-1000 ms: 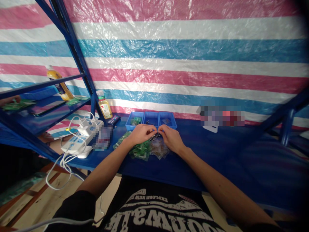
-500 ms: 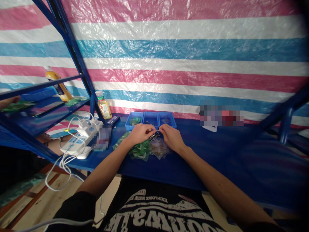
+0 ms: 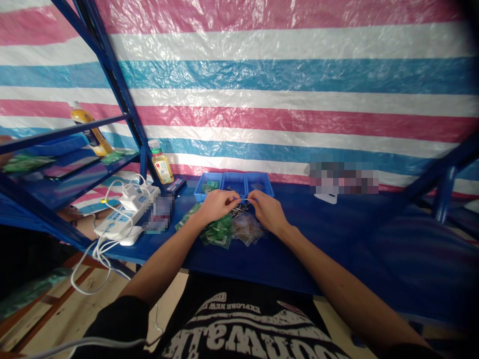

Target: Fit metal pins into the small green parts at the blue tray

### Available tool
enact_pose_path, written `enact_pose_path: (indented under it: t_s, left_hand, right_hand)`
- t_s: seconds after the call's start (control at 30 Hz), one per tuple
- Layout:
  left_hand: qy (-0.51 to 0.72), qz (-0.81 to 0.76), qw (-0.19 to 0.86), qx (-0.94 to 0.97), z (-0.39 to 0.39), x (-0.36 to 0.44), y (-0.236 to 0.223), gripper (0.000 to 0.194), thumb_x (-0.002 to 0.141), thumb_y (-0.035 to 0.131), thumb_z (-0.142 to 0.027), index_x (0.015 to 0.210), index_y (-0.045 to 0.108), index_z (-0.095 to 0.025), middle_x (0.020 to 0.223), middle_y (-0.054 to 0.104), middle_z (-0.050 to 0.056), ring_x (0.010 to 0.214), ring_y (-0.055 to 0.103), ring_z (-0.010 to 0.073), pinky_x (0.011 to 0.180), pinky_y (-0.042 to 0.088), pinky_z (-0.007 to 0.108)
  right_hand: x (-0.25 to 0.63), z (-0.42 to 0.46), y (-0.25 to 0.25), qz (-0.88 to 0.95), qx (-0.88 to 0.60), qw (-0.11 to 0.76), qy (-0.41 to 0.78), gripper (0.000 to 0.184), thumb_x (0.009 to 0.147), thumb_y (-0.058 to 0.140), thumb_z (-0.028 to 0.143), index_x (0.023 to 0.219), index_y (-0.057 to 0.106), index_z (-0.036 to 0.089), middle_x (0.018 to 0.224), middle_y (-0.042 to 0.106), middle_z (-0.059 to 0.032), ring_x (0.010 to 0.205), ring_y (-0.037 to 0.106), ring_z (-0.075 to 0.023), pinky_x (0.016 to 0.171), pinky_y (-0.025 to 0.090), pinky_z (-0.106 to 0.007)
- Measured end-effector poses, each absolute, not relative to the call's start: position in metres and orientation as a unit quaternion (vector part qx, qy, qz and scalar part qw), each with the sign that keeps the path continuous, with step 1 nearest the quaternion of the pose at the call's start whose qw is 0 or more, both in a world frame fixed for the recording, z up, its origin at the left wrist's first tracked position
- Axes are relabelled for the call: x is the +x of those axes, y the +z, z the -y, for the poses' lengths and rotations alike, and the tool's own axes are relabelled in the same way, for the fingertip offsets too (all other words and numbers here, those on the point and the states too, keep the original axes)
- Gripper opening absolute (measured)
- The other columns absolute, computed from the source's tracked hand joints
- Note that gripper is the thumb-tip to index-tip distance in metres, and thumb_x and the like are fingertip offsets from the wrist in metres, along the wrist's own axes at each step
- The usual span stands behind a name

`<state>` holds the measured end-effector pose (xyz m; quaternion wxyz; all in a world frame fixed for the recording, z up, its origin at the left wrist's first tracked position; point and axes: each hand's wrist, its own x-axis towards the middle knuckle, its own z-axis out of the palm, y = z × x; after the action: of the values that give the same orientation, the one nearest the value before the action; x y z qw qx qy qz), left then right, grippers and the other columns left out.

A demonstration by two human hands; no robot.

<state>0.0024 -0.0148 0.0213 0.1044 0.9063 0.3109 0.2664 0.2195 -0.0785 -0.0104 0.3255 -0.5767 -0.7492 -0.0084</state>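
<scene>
My left hand (image 3: pixel 217 205) and my right hand (image 3: pixel 266 210) are raised a little above the blue table (image 3: pixel 337 234), fingers pinched toward each other. Between the fingertips stretches a thin pale metal piece (image 3: pixel 245 199), held at both ends. Under the hands lie a heap of small green packets (image 3: pixel 215 233), a heap of clear packets (image 3: pixel 247 228) and a small pile of dark metal parts (image 3: pixel 238 211). Just behind stand three blue bins (image 3: pixel 235 183) side by side; the left one holds green packets.
At the left are white power strips with cables (image 3: pixel 125 209), a small bottle (image 3: pixel 160 162) and a blue shelf frame (image 3: pixel 112 75) carrying an orange bottle (image 3: pixel 90 127). A striped tarp (image 3: pixel 284 89) hangs behind. Another blue frame post (image 3: pixel 445 192) stands at the right.
My hands have lifted slightly and drawn apart, so the thin piece now shows between the fingertips. Nothing else on the table has moved.
</scene>
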Motion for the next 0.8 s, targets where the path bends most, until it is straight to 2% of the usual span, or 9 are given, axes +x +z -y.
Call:
enact_pose_path:
  t_s: [0.17, 0.33, 0.53, 0.67, 0.8]
  left_hand:
    - [0.269, -0.313, 0.096, 0.906, 0.014, 0.002, 0.020, 0.025, 0.100, 0.059, -0.040, 0.099, 0.077, -0.023, 0.075, 0.073, -0.001, 0.070, 0.065, 0.0141, 0.069, 0.041, 0.024]
    - [0.285, -0.382, 0.069, 0.876, 0.012, 0.002, 0.021, 0.026, 0.100, 0.058, -0.042, 0.100, 0.078, -0.025, 0.076, 0.074, 0.000, 0.072, 0.067, 0.0164, 0.068, 0.042, 0.025]
    - [0.290, -0.491, 0.029, 0.821, 0.007, 0.000, 0.021, 0.035, 0.098, 0.062, -0.039, 0.131, 0.071, -0.031, 0.084, 0.078, 0.001, 0.079, 0.071, 0.0209, 0.074, 0.047, 0.028]
    - [0.283, -0.458, 0.037, 0.842, 0.009, 0.000, 0.021, 0.030, 0.100, 0.059, -0.037, 0.126, 0.073, -0.031, 0.084, 0.077, -0.001, 0.076, 0.070, 0.0182, 0.072, 0.047, 0.026]
    - [0.267, -0.375, 0.053, 0.886, 0.014, 0.001, 0.022, 0.028, 0.101, 0.056, -0.035, 0.120, 0.076, -0.029, 0.078, 0.075, -0.002, 0.070, 0.067, 0.0150, 0.067, 0.043, 0.024]
  right_hand:
    - [0.220, 0.079, -0.009, 0.746, -0.588, 0.312, -0.009, 0.021, 0.109, 0.042, 0.030, 0.104, 0.061, 0.026, 0.107, 0.074, -0.0021, 0.094, 0.068, -0.0208, 0.072, 0.040, -0.028]
    - [0.219, 0.079, -0.006, 0.731, -0.621, 0.284, 0.001, 0.022, 0.109, 0.041, 0.032, 0.118, 0.061, 0.026, 0.101, 0.076, -0.0022, 0.087, 0.068, -0.0207, 0.068, 0.037, -0.028]
    - [0.220, 0.079, -0.010, 0.756, -0.623, 0.202, 0.008, 0.016, 0.105, 0.051, 0.029, 0.101, 0.067, 0.027, 0.101, 0.076, -0.0012, 0.091, 0.067, -0.0200, 0.066, 0.035, -0.028]
    - [0.222, 0.077, -0.015, 0.769, -0.615, 0.171, 0.024, 0.008, 0.100, 0.062, 0.030, 0.101, 0.068, 0.026, 0.100, 0.075, -0.0009, 0.092, 0.066, -0.0193, 0.068, 0.036, -0.027]
    - [0.223, 0.076, -0.017, 0.776, -0.611, 0.154, 0.022, 0.009, 0.100, 0.062, 0.031, 0.099, 0.070, 0.026, 0.100, 0.074, -0.0019, 0.094, 0.066, -0.0195, 0.070, 0.038, -0.027]
